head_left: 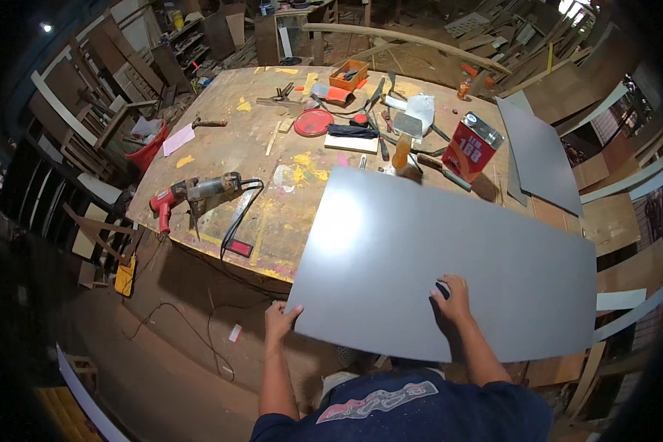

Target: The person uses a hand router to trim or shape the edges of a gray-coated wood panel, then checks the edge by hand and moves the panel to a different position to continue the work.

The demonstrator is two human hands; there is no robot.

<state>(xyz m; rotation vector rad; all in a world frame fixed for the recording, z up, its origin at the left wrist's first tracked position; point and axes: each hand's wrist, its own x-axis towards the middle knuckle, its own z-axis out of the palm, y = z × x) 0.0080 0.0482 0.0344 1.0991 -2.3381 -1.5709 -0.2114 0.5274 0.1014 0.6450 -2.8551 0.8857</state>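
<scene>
A large grey sheet (442, 250) with a glossy patch of reflected light lies over the front right of the worktable (221, 162), reaching past its near edge. My left hand (280, 320) grips the sheet's lower left corner, thumb on top. My right hand (451, 298) touches the sheet's face right of centre, fingers bent and apart, with a dark shadow beside it. Left of the sheet, a red power tool (169, 202) with a black cord lies on the table. Just behind the sheet stand a red metal can (468, 147) and an amber bottle (401, 153).
Tools, a red lid (313, 124) and an orange bin (348, 74) are spread across the table's back. Another grey panel (538, 155) lies at the right. Wood offcuts (464, 29) and a red bucket (147, 144) surround the table. Cords (162, 306) trail on the floor.
</scene>
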